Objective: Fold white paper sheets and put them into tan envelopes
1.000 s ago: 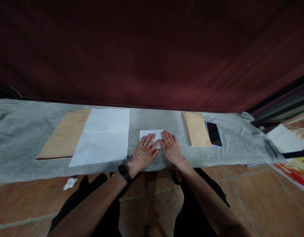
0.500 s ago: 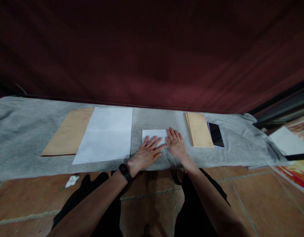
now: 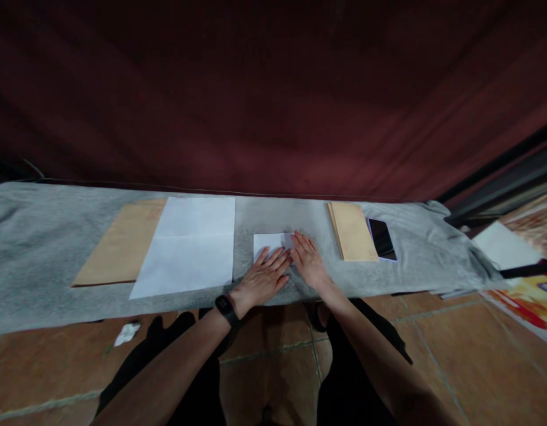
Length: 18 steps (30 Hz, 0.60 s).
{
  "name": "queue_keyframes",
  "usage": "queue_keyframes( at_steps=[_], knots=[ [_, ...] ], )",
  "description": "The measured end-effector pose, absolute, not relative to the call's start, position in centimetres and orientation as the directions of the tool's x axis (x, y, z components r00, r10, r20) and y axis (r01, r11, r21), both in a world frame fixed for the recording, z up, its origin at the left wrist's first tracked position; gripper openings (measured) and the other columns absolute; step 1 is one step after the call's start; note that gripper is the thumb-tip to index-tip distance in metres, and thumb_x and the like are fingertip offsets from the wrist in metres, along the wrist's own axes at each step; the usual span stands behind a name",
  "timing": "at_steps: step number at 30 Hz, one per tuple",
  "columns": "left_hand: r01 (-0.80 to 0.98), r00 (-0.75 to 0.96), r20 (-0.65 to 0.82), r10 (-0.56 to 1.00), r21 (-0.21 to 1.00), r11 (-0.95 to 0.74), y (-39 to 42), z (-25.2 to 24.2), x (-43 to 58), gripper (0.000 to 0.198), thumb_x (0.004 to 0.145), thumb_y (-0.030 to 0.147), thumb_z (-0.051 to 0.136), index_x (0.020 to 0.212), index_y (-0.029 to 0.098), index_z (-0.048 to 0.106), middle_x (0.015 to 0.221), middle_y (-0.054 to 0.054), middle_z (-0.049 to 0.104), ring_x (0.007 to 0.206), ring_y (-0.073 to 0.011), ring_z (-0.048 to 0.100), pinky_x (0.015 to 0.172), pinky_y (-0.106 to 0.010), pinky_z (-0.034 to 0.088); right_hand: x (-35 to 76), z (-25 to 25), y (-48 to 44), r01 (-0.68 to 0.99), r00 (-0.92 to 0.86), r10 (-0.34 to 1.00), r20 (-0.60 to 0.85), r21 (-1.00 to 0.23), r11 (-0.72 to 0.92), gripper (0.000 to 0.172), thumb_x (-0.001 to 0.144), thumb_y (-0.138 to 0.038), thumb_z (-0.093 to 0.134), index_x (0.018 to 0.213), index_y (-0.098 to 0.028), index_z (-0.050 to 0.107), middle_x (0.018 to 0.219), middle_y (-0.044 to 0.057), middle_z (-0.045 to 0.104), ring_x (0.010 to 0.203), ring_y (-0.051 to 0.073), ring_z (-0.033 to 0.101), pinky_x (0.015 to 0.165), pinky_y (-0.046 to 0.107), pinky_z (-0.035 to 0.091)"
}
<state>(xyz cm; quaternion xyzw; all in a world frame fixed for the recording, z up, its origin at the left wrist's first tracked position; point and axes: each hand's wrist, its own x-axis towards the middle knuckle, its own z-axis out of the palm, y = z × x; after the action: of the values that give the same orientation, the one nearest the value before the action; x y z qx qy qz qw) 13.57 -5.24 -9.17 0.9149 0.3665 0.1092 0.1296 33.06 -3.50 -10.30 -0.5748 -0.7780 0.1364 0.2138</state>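
A small folded sheet of white paper [image 3: 273, 239] lies flat on the grey cloth [image 3: 282, 213], partly covered by both hands. My left hand [image 3: 263, 278], with a black band on its wrist, rests palm down across the paper's near side, fingers apart. Over the paper's right edge lies my right hand [image 3: 309, 260], flat and with its fingers stretched out. The two hands almost meet at the fingertips. Left of them is a larger sheet of white paper [image 3: 191, 251] with a crease across it, overlapping some brown envelopes [image 3: 117, 251].
A stack of smaller brown envelopes [image 3: 353, 232] sits to the right, beside a phone [image 3: 382, 239]. Behind the cloth hangs a dark red curtain [image 3: 273, 136]. A crumpled white scrap [image 3: 126, 334] is on the tiled floor [image 3: 47, 367]. Printed sheets [image 3: 530, 302] lie at the far right.
My right hand has slid a little to the left over the folded paper, closer to my left hand. My left hand stays nearly in place. The view has shifted slightly.
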Motion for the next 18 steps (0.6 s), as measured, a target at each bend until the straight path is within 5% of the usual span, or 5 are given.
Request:
queue_keyframes(
  at_steps=[4, 11, 18],
  knots=[
    [0.676, 0.674, 0.115, 0.73, 0.303, -0.671, -5.6, -9.8, 14.0, 0.054, 0.101, 0.032, 0.033, 0.149, 0.01, 0.041, 0.159, -0.017, 0.039, 0.152, -0.0241, 0.025, 0.125, -0.05, 0.014, 32.4, -10.4, -4.7, 0.848, -0.318, 0.936, 0.151, -0.397, 0.352, 0.053, 0.106, -0.037, 0.03, 0.154, -0.017, 0.038, 0.159, 0.009, 0.038, 0.149, 0.022, 0.032, 0.123, 0.047, 0.023],
    [0.848, 0.481, 0.125, 0.868, 0.186, -0.496, -5.9, -11.0, 14.9, 0.06, 0.101, 0.033, 0.029, 0.153, 0.004, 0.033, 0.162, -0.018, 0.03, 0.153, -0.0249, 0.021, 0.125, -0.043, 0.02, 32.4, -11.3, -4.9, 0.953, -0.182, 0.97, 0.159, -0.213, 0.213, 0.055, 0.106, -0.035, 0.03, 0.155, -0.011, 0.034, 0.161, 0.011, 0.033, 0.149, 0.025, 0.032, 0.122, 0.046, 0.022],
    [0.935, 0.327, 0.137, 0.935, 0.098, -0.341, -6.1, -10.9, 15.5, 0.064, 0.102, 0.042, 0.033, 0.154, 0.005, 0.034, 0.163, -0.019, 0.027, 0.153, -0.0288, 0.023, 0.124, -0.044, 0.02, 32.4, -11.7, -4.9, 0.973, -0.126, 0.979, 0.158, -0.171, 0.153, 0.057, 0.106, -0.037, 0.029, 0.157, -0.012, 0.03, 0.162, 0.011, 0.032, 0.15, 0.025, 0.03, 0.122, 0.045, 0.02]
  ],
)
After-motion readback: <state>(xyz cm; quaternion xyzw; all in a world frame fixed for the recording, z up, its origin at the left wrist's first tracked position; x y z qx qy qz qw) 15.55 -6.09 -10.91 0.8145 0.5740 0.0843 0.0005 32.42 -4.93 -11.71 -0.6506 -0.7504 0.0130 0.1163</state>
